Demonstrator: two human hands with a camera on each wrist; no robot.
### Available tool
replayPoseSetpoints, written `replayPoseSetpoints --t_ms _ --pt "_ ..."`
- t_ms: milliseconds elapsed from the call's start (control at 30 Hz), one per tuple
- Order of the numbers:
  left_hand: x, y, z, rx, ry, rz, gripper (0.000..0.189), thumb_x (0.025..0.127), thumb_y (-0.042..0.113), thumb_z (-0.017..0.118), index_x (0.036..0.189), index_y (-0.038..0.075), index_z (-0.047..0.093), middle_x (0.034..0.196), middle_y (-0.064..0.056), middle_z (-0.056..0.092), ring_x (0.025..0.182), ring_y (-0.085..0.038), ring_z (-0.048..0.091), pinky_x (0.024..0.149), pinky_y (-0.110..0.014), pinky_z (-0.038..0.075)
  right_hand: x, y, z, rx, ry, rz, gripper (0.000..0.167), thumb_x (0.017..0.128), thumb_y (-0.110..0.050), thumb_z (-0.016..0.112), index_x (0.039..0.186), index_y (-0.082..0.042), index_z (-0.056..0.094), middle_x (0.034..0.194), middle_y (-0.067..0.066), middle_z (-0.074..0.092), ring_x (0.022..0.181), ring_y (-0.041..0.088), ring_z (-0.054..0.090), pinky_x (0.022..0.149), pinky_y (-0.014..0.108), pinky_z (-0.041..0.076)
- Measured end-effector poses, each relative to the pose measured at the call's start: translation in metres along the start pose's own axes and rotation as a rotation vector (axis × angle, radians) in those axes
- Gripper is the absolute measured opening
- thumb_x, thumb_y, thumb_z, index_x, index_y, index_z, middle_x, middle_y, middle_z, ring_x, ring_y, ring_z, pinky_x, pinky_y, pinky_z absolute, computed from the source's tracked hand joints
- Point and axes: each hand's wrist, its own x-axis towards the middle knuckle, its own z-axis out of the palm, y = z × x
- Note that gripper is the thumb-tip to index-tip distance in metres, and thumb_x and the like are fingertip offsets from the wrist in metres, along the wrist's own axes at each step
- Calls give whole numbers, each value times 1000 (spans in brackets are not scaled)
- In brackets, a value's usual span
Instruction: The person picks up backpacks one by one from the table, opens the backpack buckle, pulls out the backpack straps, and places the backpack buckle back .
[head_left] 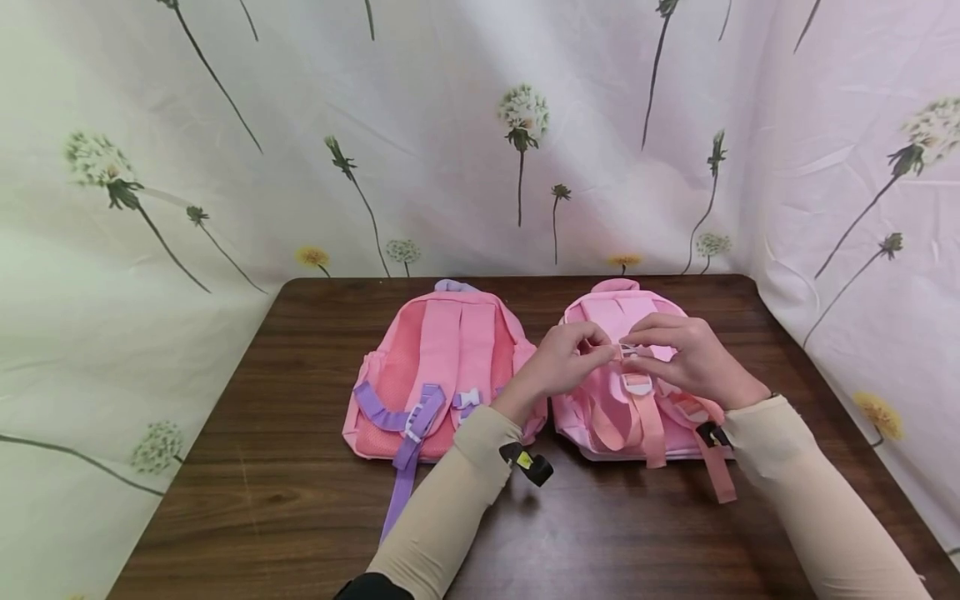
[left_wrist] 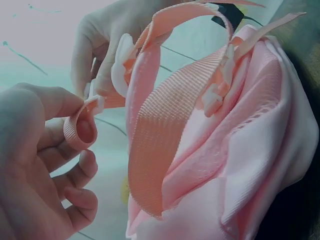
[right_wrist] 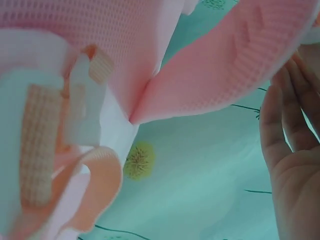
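A light pink backpack (head_left: 592, 433) lies straps up on the table, beneath both hands. Between thumb and finger, my left hand (head_left: 564, 360) pinches a looped peach webbing strap (left_wrist: 71, 134). My right hand (head_left: 693, 358) pinches a small white buckle (head_left: 628, 350) at that strap's end, close to the left fingertips. Below the hands, a white strap adjuster (head_left: 637, 384) sits on the raised shoulder strap (right_wrist: 235, 65). Another peach strap (left_wrist: 160, 145) loops across the left wrist view. In the right wrist view, the right hand (right_wrist: 295, 165) is partly cut off by the edge.
Left of it lies a second pink backpack (head_left: 401, 333) with purple straps (head_left: 405, 467) and a white buckle (head_left: 468, 398). Both rest on a dark wood table (head_left: 285, 467). Behind hangs a dandelion-print cloth (head_left: 450, 167). A loose peach strap (head_left: 718, 471) hangs over the bag's front.
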Motion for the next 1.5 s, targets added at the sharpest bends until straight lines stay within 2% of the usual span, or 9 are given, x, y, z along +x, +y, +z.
replayPoseSetpoints --t_ms 267,400,533,667,833,933,1100,1267,1500 --pt "3 0 0 127 9 3 18 98 28 74 87 15 73 76 5 63 73 -10 55 64 -21 45 1 -1 1 -82 -62 -9 36 67 4 95 98 -7 81 93 -1 74 80 16 68 71 19 54" --pt "4 2 0 169 -3 16 19 99 30 73 87 15 74 73 5 61 71 -10 53 62 -21 42 3 -2 1 -111 -75 7 34 68 3 96 97 -7 81 92 -1 74 80 15 68 73 15 52" --pt "4 2 -1 177 -25 39 17 101 24 71 88 13 74 71 4 57 70 -10 51 62 -21 39 4 -4 0 -118 -98 16 35 67 1 97 97 -7 82 92 -1 74 81 12 67 77 9 50" --pt "5 1 -2 175 -46 67 16 101 21 68 90 11 73 71 4 54 69 -8 49 63 -20 38 5 -2 0 -91 -114 -10 35 68 4 95 99 -7 82 94 0 74 82 14 67 78 10 50" --pt "4 -1 -4 110 -75 38 17 101 18 67 87 10 71 71 4 53 70 -8 49 63 -20 39 7 0 0 -49 -129 -43 36 69 6 94 101 -7 82 95 0 74 83 15 67 80 11 50" --pt "3 -2 -4 106 -58 42 15 100 18 68 89 9 73 72 3 55 71 -9 50 64 -20 39 6 0 1 -36 -112 -18 34 70 4 94 100 -9 83 94 -2 74 81 15 67 77 14 50" --pt "3 -2 -2 163 20 81 15 100 21 70 94 9 76 74 2 57 72 -10 50 65 -20 39 4 -2 3 -37 -67 67 26 75 -1 92 97 -13 83 91 -6 75 76 15 65 69 22 51" --pt "2 -1 -1 167 71 99 15 100 21 71 97 9 78 76 2 60 75 -11 52 67 -21 41 5 -5 4 -46 -42 141 23 78 -4 91 95 -16 82 89 -9 76 75 9 67 70 22 55" --pt "2 -4 -1 91 81 60 15 100 22 71 99 9 79 78 2 61 76 -11 52 68 -21 42 6 -5 3 -24 -23 116 27 75 -2 93 97 -14 82 93 -9 75 77 11 67 69 16 50"
